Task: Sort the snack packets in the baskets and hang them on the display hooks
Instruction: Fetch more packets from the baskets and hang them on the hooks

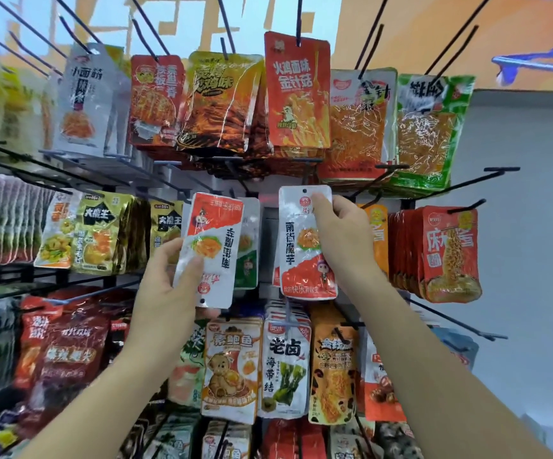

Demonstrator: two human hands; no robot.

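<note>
The left hand (169,286) pinches an upside-down packet (214,226), the right hand (343,236) an upright packet (301,260), before hooks (299,21) crowded with snacks (296,94).

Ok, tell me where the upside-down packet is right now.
In the head view it is centre-left: the upside-down packet is gripped in the left hand, just left of the upright packet held by the right hand.

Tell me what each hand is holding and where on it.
The left hand grips an upside-down packet by its lower left edge; the right hand holds an upright packet by its upper right edge.
</note>
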